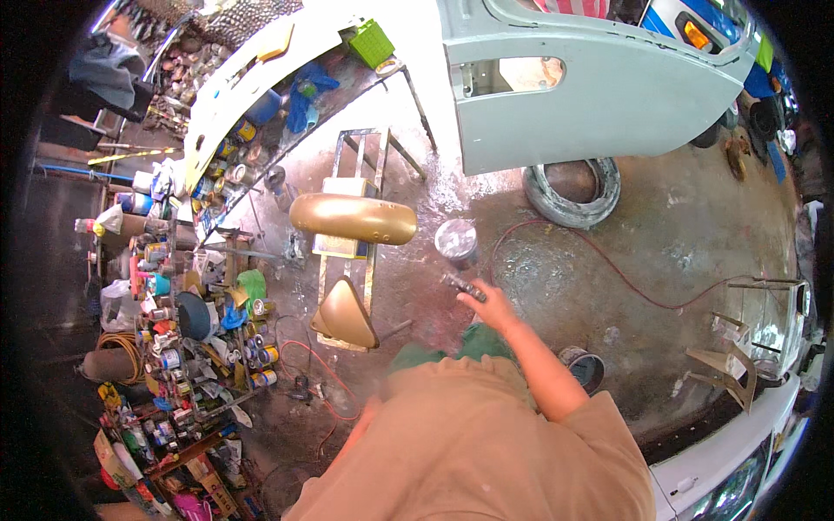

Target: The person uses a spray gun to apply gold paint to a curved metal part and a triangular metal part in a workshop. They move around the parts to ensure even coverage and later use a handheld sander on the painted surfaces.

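My right hand (488, 305) is closed around the dark handle of what looks like a spray gun (464, 286), held in front of my body. Just beyond the gun is a round grey cup (457, 240) with a pale, smeared top; I cannot tell whether it is joined to the gun. Of my left arm (358, 427) only a strip of forearm shows beside my shirt; the hand is hidden. To the left, a gold curved fender (354, 218) lies across a metal stand (375, 282). Nearer on that stand rests a gold triangular side panel (345, 316).
A grey car door panel (599, 104) stands at the back right, with a tire (573, 208) below it. A red hose (608, 260) crosses the floor. Cluttered shelves (187, 347) of cans line the left. A bucket (584, 369) stands by my right elbow; a white car (730, 451) is lower right.
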`<state>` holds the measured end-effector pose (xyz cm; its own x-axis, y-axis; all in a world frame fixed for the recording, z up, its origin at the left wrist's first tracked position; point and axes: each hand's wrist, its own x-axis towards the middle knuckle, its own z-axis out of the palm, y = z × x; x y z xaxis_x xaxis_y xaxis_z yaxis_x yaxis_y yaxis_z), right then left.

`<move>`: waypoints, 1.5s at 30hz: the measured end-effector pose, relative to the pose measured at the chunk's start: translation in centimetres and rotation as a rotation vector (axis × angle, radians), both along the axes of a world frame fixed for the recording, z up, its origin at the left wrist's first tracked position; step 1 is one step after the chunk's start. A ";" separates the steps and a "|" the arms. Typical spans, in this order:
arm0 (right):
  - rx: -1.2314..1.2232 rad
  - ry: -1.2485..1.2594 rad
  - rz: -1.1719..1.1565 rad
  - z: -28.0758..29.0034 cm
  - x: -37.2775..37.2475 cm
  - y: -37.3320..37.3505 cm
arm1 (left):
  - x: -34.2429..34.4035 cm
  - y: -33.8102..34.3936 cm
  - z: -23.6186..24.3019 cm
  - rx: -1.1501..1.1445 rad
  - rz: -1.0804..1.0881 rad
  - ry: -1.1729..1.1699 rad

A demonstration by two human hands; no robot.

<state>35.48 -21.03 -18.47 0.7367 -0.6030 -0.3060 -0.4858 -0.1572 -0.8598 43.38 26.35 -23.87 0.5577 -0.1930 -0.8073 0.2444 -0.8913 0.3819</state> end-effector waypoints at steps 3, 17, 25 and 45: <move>0.026 0.009 -0.129 -1.7 0.1 -3.2 | 0.4 -3.9 -0.4 -0.014 -0.004 0.004; 0.249 0.283 0.123 7.2 5.8 -13.8 | 1.8 -12.9 -5.4 -0.079 0.180 0.070; 0.322 0.322 0.142 10.0 17.1 -19.7 | 2.3 -16.0 -5.1 -0.060 0.312 0.090; 0.582 0.339 0.374 11.0 34.1 -28.8 | -2.8 -26.8 -4.4 -0.022 0.684 0.114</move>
<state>69.60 -49.85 -7.46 0.6692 -0.0052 -0.7431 -0.7410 0.0691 -0.6679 40.61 -0.49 -28.23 0.4714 0.1550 -0.8682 0.7885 -0.5149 0.3363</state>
